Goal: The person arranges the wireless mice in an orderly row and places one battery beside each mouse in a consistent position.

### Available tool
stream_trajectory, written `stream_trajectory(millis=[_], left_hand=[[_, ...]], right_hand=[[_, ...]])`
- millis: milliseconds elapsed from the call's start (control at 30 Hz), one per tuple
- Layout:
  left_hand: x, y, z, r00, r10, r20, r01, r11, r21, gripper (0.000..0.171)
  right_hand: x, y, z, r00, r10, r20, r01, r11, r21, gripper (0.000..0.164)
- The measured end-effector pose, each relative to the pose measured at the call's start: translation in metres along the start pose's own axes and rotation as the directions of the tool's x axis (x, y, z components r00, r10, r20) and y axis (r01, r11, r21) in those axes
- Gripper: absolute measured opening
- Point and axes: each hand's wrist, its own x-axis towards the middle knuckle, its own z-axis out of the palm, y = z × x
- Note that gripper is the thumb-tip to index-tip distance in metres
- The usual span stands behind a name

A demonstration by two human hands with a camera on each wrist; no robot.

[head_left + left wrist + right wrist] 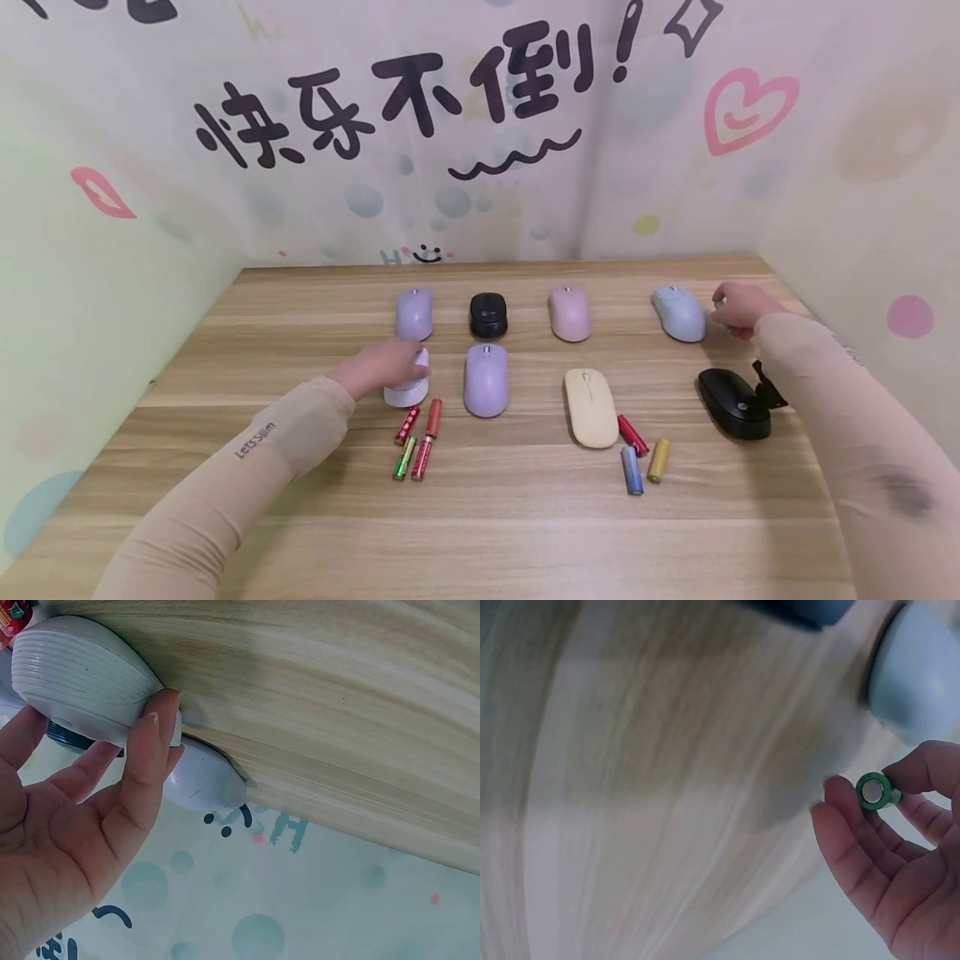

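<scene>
My left hand (385, 367) grips a white computer mouse (407, 392) at the left of the table, just in front of a purple mouse (414, 314). In the left wrist view, the fingers (154, 739) curl against the edge of the white mouse, whose side is ribbed. At the far right, my right hand (744, 307) is raised beside a light blue mouse (680, 313). It pinches a green battery (872, 791) between thumb and fingers, with the battery's round metal end facing the right wrist camera.
Several red, orange and green batteries (422, 458) lie before the white mouse. Another purple mouse (486, 381), a small black mouse (488, 315) and a pink mouse (570, 314) stand mid-table. Batteries (632, 471) lie near a cream mouse (591, 408). A black mouse (733, 404) sits under the right forearm.
</scene>
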Motion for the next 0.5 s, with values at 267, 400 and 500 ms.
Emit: stream_trajectory(millis=[267, 400, 500], left_hand=[[-0.002, 0.001, -0.001, 1.000, 0.006, -0.004, -0.006, 1.000, 0.007, 0.046], [-0.002, 0.002, 0.000, 1.000, 0.014, -0.009, -0.014, 1.000, 0.006, 0.045], [-0.002, 0.002, 0.000, 1.000, 0.015, -0.011, -0.015, 1.000, 0.007, 0.045]], right_hand=[[0.002, 0.007, 0.003, 0.999, -0.038, 0.019, 0.039, 0.997, -0.060, 0.042], [0.004, 0.012, 0.008, 0.999, -0.045, 0.004, 0.045, 0.995, -0.090, 0.041], [0.006, 0.015, 0.011, 0.999, -0.038, -0.003, 0.037, 0.994, -0.098, 0.041]])
